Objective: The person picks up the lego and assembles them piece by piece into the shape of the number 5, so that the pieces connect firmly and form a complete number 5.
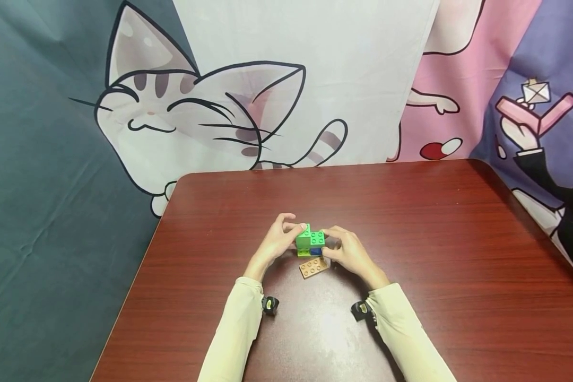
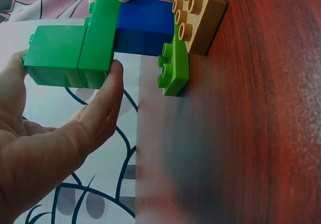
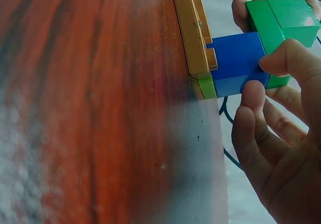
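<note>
Left hand (image 1: 274,243) pinches green bricks (image 2: 99,43), right hand (image 1: 349,252) pinches blue brick (image 3: 237,58); neither grip's open. Keep joints square, brace low, press straight down evenly.

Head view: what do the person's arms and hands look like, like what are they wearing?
The left sleeve and right sleeve are long, plain and pale cream, ending near the wrists. At each wrist sits a small black device, the left device and right device both showing a yellow-green mark. The left hand and right hand wear no gloves.
</note>
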The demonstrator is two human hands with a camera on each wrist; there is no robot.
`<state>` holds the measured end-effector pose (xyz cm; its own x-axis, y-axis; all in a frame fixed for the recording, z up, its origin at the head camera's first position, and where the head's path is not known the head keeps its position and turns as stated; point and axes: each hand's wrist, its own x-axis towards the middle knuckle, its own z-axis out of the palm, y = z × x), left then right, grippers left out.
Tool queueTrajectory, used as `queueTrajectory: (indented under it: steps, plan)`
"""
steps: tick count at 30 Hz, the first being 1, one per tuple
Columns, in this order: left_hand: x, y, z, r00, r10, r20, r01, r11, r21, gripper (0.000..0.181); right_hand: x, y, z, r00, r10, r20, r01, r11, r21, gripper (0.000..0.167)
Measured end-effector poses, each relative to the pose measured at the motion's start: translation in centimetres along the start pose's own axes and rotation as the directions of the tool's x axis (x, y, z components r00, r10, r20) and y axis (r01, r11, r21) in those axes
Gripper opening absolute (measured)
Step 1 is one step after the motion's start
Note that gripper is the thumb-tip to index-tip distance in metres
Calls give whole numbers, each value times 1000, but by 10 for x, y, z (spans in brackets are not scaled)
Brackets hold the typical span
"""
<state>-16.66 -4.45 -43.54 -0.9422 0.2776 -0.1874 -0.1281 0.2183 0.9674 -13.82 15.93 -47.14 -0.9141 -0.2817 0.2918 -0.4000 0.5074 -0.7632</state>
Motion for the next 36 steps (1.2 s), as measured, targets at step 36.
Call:
queueTrajectory:
  steps: [36]
  plan:
    - [-5, 0, 1, 1000, -17, -14, 17, 1000, 14, 58, -1, -1, 1, 1000, 16, -8, -16, 1000, -3, 43]
